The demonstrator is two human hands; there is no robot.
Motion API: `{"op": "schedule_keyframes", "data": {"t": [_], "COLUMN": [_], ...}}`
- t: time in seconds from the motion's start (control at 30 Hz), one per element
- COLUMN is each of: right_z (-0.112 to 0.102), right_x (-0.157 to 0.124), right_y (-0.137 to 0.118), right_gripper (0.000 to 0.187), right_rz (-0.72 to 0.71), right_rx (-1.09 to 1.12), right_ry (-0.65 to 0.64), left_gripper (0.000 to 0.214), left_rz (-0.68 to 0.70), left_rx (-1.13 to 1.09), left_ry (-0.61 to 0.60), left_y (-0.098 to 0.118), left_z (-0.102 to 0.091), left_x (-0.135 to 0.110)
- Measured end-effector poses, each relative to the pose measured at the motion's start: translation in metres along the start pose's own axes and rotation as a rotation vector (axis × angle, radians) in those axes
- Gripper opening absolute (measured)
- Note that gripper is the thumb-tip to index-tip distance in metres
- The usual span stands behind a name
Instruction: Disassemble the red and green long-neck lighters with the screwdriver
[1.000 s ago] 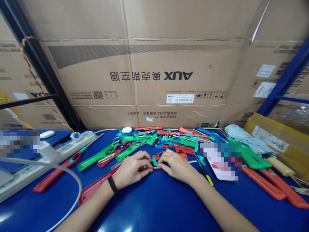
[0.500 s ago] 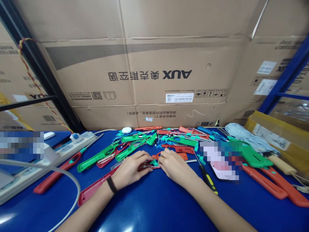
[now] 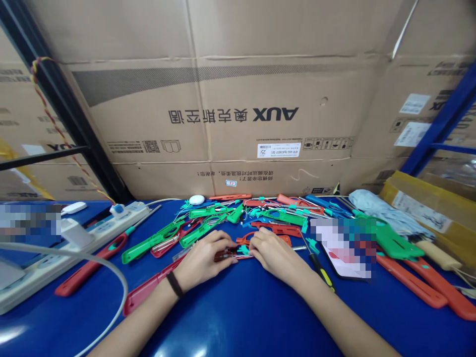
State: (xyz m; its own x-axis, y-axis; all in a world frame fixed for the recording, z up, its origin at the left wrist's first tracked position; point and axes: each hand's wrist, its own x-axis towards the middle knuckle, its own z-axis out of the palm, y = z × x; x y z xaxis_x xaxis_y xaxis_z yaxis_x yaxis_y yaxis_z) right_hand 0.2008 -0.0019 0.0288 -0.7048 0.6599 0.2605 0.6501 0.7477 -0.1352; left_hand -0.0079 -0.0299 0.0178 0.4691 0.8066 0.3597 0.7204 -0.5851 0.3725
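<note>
My left hand is closed around the trigger end of a red stick-lighter shell half, whose long handle reaches toward the front left. Its inner face is upward, with small metal and clear parts under my fingers. At that end, between my two hands, sits a teal trigger piece. My right hand is bent over the same end from the right, thumb and fingers drawn together; what they pinch is hidden. Just behind my right hand lies an orange shell half.
Green lighter shells and other coloured ones are heaped behind my hands. To the right are a screwdriver, a phone and finished-looking red lighters. A power strip and white cable are left; cardboard boxes stand behind.
My right fingertips have drawn slightly away from the left ones, so more of the teal trigger piece shows between them. My left hand keeps its hold; the view has shifted a little.
</note>
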Motion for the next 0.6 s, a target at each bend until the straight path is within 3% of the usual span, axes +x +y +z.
{"op": "schedule_keyframes", "data": {"t": [0.3, 0.47, 0.6], "right_z": [0.004, 0.001, -0.004], "right_x": [0.005, 0.006, 0.009], "right_y": [-0.003, -0.004, -0.007], "right_gripper": [0.013, 0.014, 0.017], "right_rz": [-0.068, -0.029, -0.044], "right_rx": [-0.066, -0.059, -0.081], "right_ry": [-0.026, -0.052, -0.085], "left_gripper": [0.018, 0.021, 0.019], "left_rz": [-0.051, -0.021, -0.076], "left_rx": [-0.071, -0.082, -0.016], "left_ry": [0.003, -0.128, -0.192], "left_y": [0.000, -0.003, -0.005], "left_z": [-0.001, -0.018, -0.030], "left_x": [0.000, -0.002, -0.003]}}
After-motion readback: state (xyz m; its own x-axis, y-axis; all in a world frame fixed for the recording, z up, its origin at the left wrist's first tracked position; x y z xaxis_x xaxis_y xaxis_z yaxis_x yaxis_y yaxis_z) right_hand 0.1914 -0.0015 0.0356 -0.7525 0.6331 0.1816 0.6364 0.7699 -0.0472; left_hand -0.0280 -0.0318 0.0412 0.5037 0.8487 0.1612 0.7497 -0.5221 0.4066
